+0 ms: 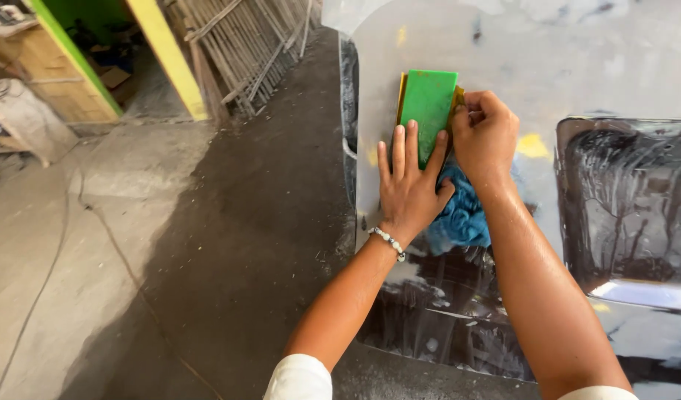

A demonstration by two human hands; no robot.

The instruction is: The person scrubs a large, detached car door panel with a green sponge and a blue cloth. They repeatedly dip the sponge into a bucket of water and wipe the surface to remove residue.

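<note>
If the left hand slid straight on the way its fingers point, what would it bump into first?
The left hand already lies on the green block, fingers pointing up the picture. Sliding on, it would probably just cross the block, then meet the dull grey panel beyond. Nothing else seems to stand there.

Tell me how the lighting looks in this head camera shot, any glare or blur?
Head view: daylight is bright and even; the wet black panel shows streaky reflections; both hands and the green sanding block are sharp; the doorway at upper left is shadowed; the edges bend slightly from the wide lens.
</note>
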